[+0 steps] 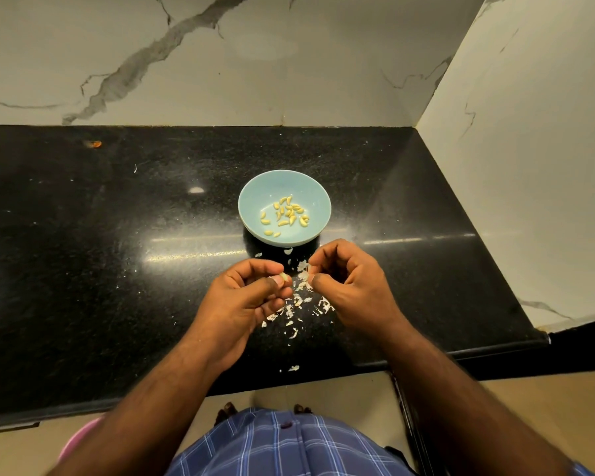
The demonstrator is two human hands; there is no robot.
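Between fingertips of the left hand sits a garlic clove.

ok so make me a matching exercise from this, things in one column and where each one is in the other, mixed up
1. small pale garlic clove
2. yellowish peeled cloves
3. white papery peel scraps
4. round light-blue bowl

A. scattered on the black speckled counter, nearest the person
B. standing on the counter, farther back
C. pinched by the left hand
D. lying inside the bowl

Pairs: 1-C, 2-D, 3-A, 4-B
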